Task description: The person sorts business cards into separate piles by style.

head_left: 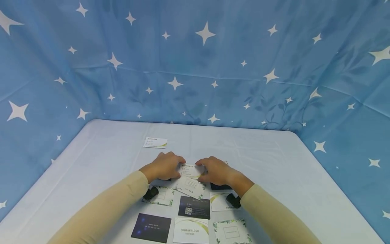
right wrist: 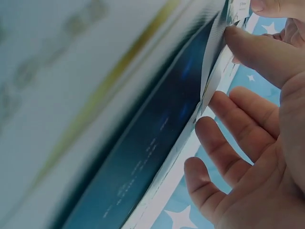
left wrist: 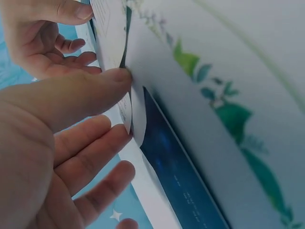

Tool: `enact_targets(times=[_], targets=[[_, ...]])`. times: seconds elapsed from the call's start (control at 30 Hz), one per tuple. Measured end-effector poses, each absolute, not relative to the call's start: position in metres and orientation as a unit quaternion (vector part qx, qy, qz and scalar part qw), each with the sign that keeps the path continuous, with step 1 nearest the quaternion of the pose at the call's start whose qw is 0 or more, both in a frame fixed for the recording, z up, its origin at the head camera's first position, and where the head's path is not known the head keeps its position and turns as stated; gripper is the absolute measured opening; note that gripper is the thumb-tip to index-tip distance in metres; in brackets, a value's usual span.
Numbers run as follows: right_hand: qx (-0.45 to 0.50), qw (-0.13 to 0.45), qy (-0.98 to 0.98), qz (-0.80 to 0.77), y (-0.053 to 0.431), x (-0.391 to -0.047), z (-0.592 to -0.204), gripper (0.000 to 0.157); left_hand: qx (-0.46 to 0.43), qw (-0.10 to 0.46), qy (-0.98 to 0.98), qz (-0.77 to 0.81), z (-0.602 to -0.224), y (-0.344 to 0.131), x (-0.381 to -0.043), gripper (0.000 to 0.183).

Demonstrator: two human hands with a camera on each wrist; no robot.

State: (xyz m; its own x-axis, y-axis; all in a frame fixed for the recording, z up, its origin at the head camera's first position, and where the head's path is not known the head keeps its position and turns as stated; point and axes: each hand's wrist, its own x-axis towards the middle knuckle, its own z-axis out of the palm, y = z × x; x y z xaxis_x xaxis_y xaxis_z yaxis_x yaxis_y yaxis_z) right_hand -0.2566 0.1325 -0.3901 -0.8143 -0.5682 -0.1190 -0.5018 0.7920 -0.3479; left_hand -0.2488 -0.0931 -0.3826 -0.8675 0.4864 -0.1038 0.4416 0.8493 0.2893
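My left hand (head_left: 166, 166) and right hand (head_left: 217, 171) face each other over the middle of the table. Between them lies a white business card (head_left: 191, 171) with a gold curve, each hand pinching one side edge between thumb and fingers. Just below it, a tilted leaf-bordered card (head_left: 190, 187) overlaps its lower edge. In the left wrist view, the left thumb (left wrist: 112, 83) presses near the card edges. The right wrist view shows the right thumb (right wrist: 252, 45) and index finger at the card's other side. Dark cards are partly hidden under both hands.
Nearer me lie a black card with a QR code (head_left: 194, 207), a dark blue card (head_left: 151, 227), a company-logo card (head_left: 191, 231) and a leaf-bordered card (head_left: 232, 232). Another white card (head_left: 155, 142) lies at the back left. A starry blue curtain (head_left: 195, 67) hangs behind the white table (head_left: 106, 145).
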Motion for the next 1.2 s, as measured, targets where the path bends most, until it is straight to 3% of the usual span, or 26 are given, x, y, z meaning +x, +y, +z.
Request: enact_targets(times=[0.47,0.87,1.2], targets=[[-0.292,0.075,0.924,-0.237,0.119,-0.273,-0.385,0.052,0.22,0.063,0.956,0.186,-0.38,-0.121,-0.261,0.05],[-0.255,0.038,0.932,-0.256,0.102,-0.29,-0.394,0.064,0.166,0.039,0.954,0.247,-0.379,-0.156,-0.276,0.053],[-0.252,0.047,0.939,-0.229,0.061,-0.312,-0.382,0.057,0.123,0.057,0.962,0.238,-0.377,-0.186,-0.293,0.051]])
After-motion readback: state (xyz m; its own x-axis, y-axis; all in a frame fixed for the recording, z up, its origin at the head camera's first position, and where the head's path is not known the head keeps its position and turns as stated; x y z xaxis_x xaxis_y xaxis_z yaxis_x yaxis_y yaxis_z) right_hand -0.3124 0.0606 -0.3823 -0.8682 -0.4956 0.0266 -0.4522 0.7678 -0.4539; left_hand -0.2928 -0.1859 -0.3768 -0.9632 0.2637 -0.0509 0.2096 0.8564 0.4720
